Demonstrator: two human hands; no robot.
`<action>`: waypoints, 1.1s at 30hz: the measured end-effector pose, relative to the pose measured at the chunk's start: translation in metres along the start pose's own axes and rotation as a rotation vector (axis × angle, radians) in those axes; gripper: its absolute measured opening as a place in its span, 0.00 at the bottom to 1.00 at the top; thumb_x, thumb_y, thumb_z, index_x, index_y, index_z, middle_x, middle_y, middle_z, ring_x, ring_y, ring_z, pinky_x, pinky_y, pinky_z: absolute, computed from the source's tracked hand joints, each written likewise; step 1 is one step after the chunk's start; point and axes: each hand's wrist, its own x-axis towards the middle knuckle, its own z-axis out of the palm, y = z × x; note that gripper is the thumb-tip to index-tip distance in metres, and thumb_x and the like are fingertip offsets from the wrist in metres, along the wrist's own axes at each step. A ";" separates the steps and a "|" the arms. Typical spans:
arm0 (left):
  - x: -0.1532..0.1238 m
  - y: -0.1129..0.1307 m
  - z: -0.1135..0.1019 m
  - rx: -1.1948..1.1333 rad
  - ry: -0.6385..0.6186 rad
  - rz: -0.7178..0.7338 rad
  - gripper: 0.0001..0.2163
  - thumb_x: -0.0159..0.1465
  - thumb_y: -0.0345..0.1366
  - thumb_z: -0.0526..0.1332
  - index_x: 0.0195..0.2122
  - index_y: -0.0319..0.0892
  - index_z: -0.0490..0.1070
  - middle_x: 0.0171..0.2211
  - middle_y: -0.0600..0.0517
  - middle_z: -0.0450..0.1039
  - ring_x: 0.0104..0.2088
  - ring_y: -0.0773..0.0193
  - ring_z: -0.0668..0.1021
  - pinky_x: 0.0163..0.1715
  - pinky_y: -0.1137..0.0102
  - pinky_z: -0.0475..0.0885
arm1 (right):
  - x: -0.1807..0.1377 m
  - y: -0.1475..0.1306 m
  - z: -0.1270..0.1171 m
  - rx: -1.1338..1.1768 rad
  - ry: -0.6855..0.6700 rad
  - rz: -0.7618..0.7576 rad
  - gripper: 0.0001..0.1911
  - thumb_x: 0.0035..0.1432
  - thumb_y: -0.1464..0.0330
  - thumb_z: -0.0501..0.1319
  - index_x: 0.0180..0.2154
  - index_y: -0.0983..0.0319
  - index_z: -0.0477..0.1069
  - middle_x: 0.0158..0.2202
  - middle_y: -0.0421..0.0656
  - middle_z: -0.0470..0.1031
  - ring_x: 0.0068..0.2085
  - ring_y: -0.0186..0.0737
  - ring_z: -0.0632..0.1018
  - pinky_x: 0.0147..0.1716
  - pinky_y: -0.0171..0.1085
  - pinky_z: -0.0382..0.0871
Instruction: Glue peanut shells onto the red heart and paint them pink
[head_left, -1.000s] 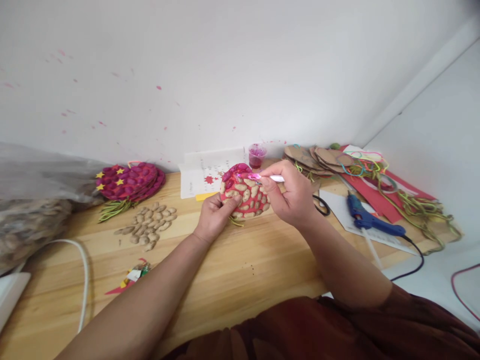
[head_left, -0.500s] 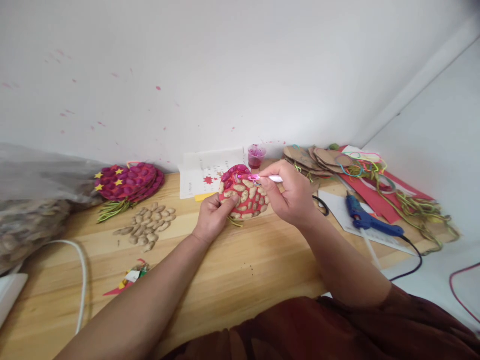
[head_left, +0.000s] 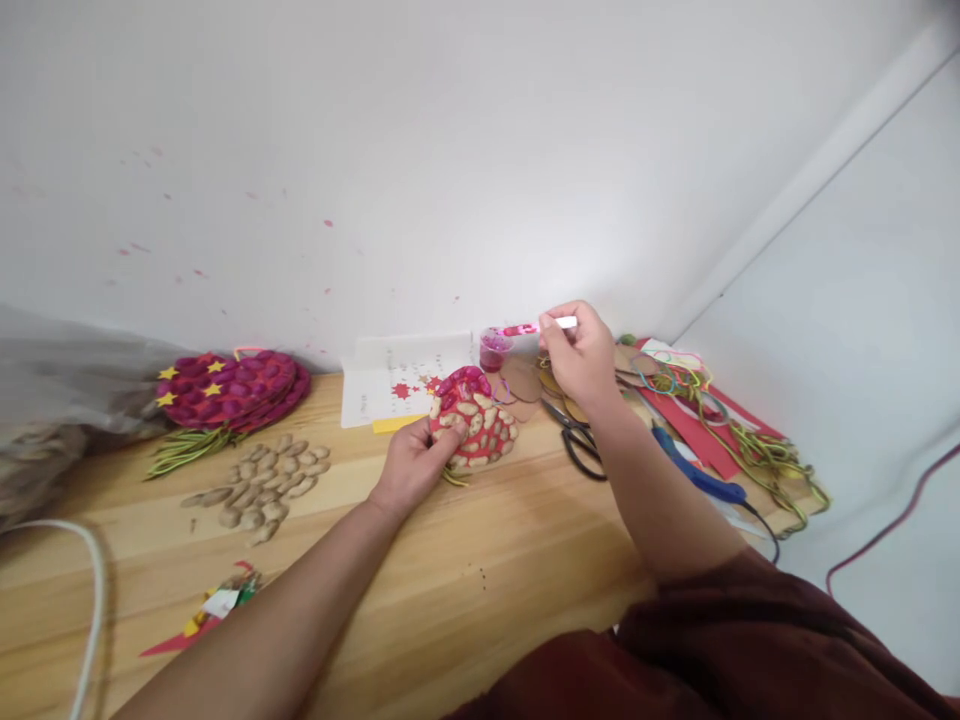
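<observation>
My left hand grips the lower left edge of a round red disc covered with peanuts. The peanuts along its top are painted magenta, while the others keep their natural tan. My right hand is raised above the table, closed around the white handle of a paintbrush. Magenta paint coats the brush's front part, and its tip is by the rim of a clear plastic cup of magenta paint behind the disc. Green cord hangs below the disc.
Loose peanuts and finished magenta discs with yellow stars lie to the left. On the right are scissors, cardboard rounds, a blue glue gun and tangled green cord. White papers lie against the wall.
My right hand has lifted the paintbrush off the disc and moved it up and back to the paint cup. Black scissors now show beside my right forearm. The camera view has shifted.
</observation>
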 end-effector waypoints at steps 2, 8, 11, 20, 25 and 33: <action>0.001 -0.001 0.000 0.000 -0.005 -0.001 0.22 0.57 0.58 0.72 0.32 0.40 0.81 0.31 0.47 0.83 0.33 0.56 0.83 0.39 0.64 0.79 | 0.020 0.005 0.004 -0.141 0.000 0.047 0.11 0.64 0.59 0.60 0.40 0.59 0.72 0.28 0.37 0.76 0.28 0.35 0.73 0.31 0.35 0.65; 0.002 -0.002 0.001 -0.019 -0.015 -0.001 0.22 0.56 0.58 0.72 0.32 0.40 0.81 0.32 0.46 0.84 0.33 0.55 0.83 0.39 0.63 0.80 | 0.051 0.022 0.034 -0.527 -0.199 0.153 0.09 0.64 0.62 0.61 0.39 0.60 0.76 0.38 0.46 0.82 0.41 0.45 0.80 0.44 0.40 0.70; 0.002 -0.003 0.001 -0.013 -0.021 0.008 0.22 0.56 0.57 0.72 0.33 0.40 0.82 0.33 0.46 0.84 0.34 0.55 0.83 0.40 0.63 0.80 | 0.052 0.031 0.049 -0.581 -0.265 0.166 0.08 0.63 0.62 0.63 0.36 0.59 0.77 0.40 0.48 0.83 0.44 0.47 0.81 0.46 0.41 0.70; 0.002 -0.002 0.001 -0.016 -0.021 -0.004 0.22 0.56 0.58 0.72 0.32 0.40 0.82 0.31 0.47 0.84 0.33 0.56 0.83 0.38 0.66 0.80 | 0.045 0.042 0.057 -0.667 -0.325 0.154 0.09 0.64 0.60 0.63 0.36 0.58 0.77 0.42 0.51 0.84 0.48 0.51 0.81 0.48 0.44 0.70; 0.002 0.000 0.003 -0.025 -0.001 0.003 0.23 0.54 0.59 0.73 0.32 0.40 0.82 0.31 0.47 0.84 0.31 0.58 0.82 0.37 0.66 0.79 | 0.045 0.035 0.046 -0.617 -0.265 0.105 0.10 0.64 0.61 0.61 0.39 0.59 0.77 0.40 0.49 0.84 0.44 0.48 0.81 0.46 0.41 0.70; 0.002 -0.001 0.001 -0.005 0.018 0.019 0.21 0.56 0.57 0.72 0.29 0.40 0.80 0.28 0.49 0.82 0.29 0.59 0.80 0.35 0.66 0.77 | 0.037 0.034 0.037 -0.496 -0.204 0.046 0.09 0.64 0.64 0.61 0.40 0.61 0.77 0.36 0.45 0.82 0.38 0.44 0.79 0.43 0.40 0.69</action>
